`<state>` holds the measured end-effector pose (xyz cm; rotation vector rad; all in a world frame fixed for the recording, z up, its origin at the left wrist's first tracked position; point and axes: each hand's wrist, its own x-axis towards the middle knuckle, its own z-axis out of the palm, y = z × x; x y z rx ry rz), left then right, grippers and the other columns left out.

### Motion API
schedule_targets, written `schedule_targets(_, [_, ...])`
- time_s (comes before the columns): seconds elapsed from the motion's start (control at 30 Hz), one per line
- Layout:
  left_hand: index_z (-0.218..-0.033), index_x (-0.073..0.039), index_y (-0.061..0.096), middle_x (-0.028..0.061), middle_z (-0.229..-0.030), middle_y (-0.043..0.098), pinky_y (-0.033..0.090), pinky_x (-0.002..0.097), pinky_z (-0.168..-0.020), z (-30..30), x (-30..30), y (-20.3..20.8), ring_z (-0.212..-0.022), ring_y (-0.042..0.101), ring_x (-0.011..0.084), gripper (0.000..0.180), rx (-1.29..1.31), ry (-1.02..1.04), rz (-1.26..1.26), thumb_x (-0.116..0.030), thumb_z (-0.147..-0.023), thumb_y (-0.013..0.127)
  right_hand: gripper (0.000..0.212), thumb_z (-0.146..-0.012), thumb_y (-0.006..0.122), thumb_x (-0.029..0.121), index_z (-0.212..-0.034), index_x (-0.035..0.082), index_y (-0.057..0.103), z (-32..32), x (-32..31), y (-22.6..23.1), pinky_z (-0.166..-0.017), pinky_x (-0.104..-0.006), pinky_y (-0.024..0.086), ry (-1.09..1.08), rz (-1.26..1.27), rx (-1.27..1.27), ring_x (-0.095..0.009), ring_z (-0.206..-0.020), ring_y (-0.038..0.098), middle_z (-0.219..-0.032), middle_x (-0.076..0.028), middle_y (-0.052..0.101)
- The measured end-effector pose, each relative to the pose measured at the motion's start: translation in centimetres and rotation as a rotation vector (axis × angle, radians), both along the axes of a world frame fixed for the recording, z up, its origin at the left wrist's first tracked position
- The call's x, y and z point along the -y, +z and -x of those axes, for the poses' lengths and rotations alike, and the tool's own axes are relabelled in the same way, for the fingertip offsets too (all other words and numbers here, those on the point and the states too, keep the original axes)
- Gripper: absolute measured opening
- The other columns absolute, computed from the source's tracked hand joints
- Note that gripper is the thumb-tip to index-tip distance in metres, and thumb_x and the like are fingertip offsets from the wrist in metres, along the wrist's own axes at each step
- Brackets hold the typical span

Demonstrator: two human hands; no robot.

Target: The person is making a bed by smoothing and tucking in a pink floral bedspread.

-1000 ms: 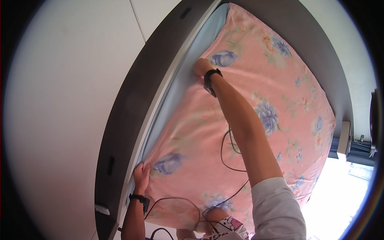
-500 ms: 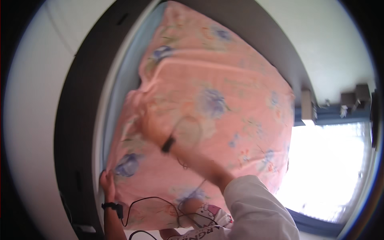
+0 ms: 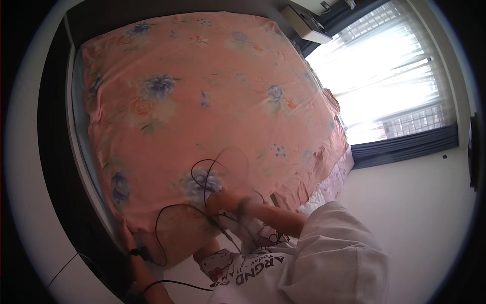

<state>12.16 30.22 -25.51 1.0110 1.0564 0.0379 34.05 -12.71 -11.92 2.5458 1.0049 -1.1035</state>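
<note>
A pink floral bedsheet point(image 3: 212, 121) is spread over the bed in front of me, creased along its left side and bunched on the right. My left hand point(image 3: 126, 235) lies against the sheet's near left corner, fingers stretched along the bed's edge; it wears a dark wristband. Over the sheet's near edge, by a blue printed flower, is my right hand point(image 3: 221, 200). Motion smears its fingers, so whether it holds any cloth is unclear. A thin black cable point(image 3: 161, 223) loops in front of both hands.
A dark bed frame point(image 3: 55, 152) with a pale blue strip borders the left side. The headboard point(image 3: 167, 11) stands at the far end. Beyond the right side are a bedside cabinet point(image 3: 304, 25), a bright window point(image 3: 379, 76) and dark blue curtains point(image 3: 405, 147).
My right hand has drawn back from the left side of the sheet toward my body. My view has turned, showing more of the bed's right side. The left hand stays at the near left corner.
</note>
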Motion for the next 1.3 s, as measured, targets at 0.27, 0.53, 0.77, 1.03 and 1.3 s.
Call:
schedule_targets(0.27, [-0.126,0.007,0.058,0.0114,-0.116,0.063,0.053,0.0313,-0.085,16.2,11.2,9.9,-0.102,0.061,0.0185,0.038,-0.009,0.238,0.134,-0.003,-0.090,0.066,0.026,-0.096,0.051,0.036,-0.102,0.017,0.068,9.2,13.9,2.7,-0.082,-0.0490,0.052,-0.319,-0.112,-0.109,-0.034,-0.095,0.068,-0.098,-0.013,0.070])
schedule_targets(0.53, [-0.096,0.009,0.067,0.0153,-0.080,0.071,0.050,0.0385,-0.071,21.4,10.4,1.4,-0.075,0.063,0.0197,0.057,-0.505,-0.047,-0.565,-0.045,-0.083,0.075,0.041,-0.086,0.065,0.036,-0.114,0.006,0.067,16.5,32.6,-8.1,-0.090,-0.0428,0.051,-0.821,-0.041,-0.358,-0.041,-0.104,0.065,-0.100,-0.026,0.069])
schedule_targets(0.77, [-0.107,-0.002,0.068,0.0271,-0.091,0.066,0.051,0.0453,-0.074,21.2,8.1,6.8,-0.091,0.063,0.0454,0.034,-0.781,-0.174,-0.845,-0.033,-0.094,0.060,0.032,-0.094,0.055,0.029,-0.095,-0.001,0.065,9.4,25.1,-10.5,-0.059,-0.0327,0.049,-0.880,-0.358,-0.011,-0.018,-0.063,0.064,-0.068,-0.008,0.064])
schedule_targets(1.03, [-0.118,-0.003,0.061,0.0300,-0.087,0.066,0.051,0.0551,-0.065,19.8,6.3,13.8,-0.084,0.064,0.0481,0.027,-1.005,-0.593,-1.303,-0.014,-0.095,0.054,0.036,-0.091,0.057,0.038,-0.107,0.007,0.059,8.5,31.4,-8.9,-0.055,-0.0314,0.044,-1.395,-0.220,-0.163,-0.015,-0.068,0.062,-0.079,-0.005,0.065])
schedule_targets(1.3, [-0.111,-0.008,0.060,0.0184,-0.083,0.070,0.054,0.0486,-0.061,17.6,8.7,10.6,-0.077,0.068,0.0391,0.019,-0.987,-0.740,-1.541,-0.014,-0.094,0.055,0.030,-0.086,0.058,0.027,-0.101,0.002,0.065,17.3,36.7,-9.5,-0.050,-0.0296,0.049,-1.469,-0.081,-0.369,-0.015,-0.062,0.066,-0.073,-0.007,0.068])
